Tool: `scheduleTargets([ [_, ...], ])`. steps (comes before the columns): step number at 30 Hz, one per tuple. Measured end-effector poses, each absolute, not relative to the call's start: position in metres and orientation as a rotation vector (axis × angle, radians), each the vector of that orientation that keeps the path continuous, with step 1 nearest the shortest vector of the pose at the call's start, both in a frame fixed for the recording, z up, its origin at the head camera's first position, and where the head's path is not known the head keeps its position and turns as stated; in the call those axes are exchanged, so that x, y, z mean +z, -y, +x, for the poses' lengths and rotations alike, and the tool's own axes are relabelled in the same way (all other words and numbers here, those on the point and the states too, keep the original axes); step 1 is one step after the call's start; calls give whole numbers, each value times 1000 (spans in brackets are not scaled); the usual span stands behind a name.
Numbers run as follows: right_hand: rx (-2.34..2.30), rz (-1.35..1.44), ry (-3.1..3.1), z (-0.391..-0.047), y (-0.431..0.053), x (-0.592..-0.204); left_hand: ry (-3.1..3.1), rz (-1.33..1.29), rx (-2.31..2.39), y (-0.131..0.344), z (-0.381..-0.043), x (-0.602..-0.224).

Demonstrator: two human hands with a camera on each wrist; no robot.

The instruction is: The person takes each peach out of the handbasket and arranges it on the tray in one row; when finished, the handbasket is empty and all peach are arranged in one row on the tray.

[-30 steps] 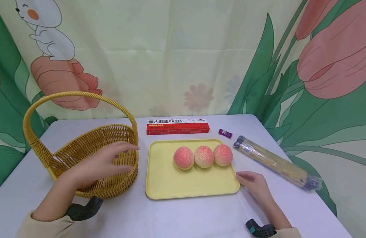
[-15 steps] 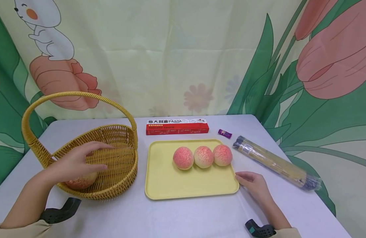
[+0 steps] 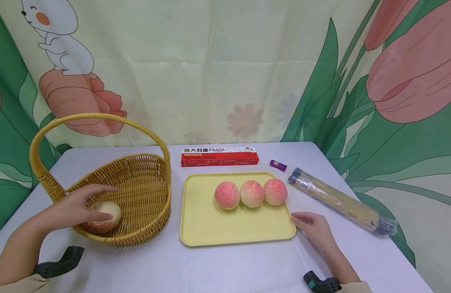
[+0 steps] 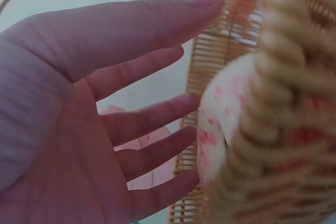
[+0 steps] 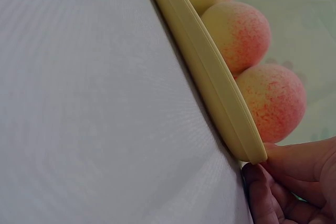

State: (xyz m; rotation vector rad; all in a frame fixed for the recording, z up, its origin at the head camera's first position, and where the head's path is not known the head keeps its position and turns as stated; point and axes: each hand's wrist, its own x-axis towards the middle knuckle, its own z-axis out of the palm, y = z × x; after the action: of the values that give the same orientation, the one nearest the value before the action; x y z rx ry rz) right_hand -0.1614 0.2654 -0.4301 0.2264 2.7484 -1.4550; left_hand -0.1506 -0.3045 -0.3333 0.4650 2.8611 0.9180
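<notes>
In the head view my left hand [image 3: 73, 208] reaches over the near left rim of the wicker basket [image 3: 145, 207]. Its thumb and fingers are spread above a pink-and-cream peach [image 3: 109, 212] lying in the basket. From the left wrist, straight fingertips show close to the peach [image 4: 223, 114], which the woven rim partly covers. My right hand [image 3: 314, 228] pinches the right edge of the yellow tray [image 3: 207, 226], thumb at the rim and fingers tucked below it in the right wrist view. Three peaches [image 3: 251, 193] sit in a row on the tray.
Behind the tray lies a red pasta box [image 3: 220, 156]. A small purple packet [image 3: 278, 165] is to its right, and a long clear-wrapped bundle of dry noodles [image 3: 340, 201] slants along the table's right side. The basket's tall handle [image 3: 97, 116] arches over its opening.
My left hand has moved left and back from the basket's middle to the peach at its near left side, uncovering more of it. The right hand stays at the tray's edge.
</notes>
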Motion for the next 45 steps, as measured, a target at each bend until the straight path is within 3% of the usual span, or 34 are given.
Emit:
scheduleTargets([
  [10, -1439, 223, -2757, -160, -266, -429, -2809, 418, 867, 327, -150, -346],
  [34, -1460, 226, -2746, -160, -266, -429, -2753, 379, 625, 322, -157, -342],
  [45, -1457, 225, -2743, -158, -265, -427, -2744, 638, 856, 313, -160, -354],
])
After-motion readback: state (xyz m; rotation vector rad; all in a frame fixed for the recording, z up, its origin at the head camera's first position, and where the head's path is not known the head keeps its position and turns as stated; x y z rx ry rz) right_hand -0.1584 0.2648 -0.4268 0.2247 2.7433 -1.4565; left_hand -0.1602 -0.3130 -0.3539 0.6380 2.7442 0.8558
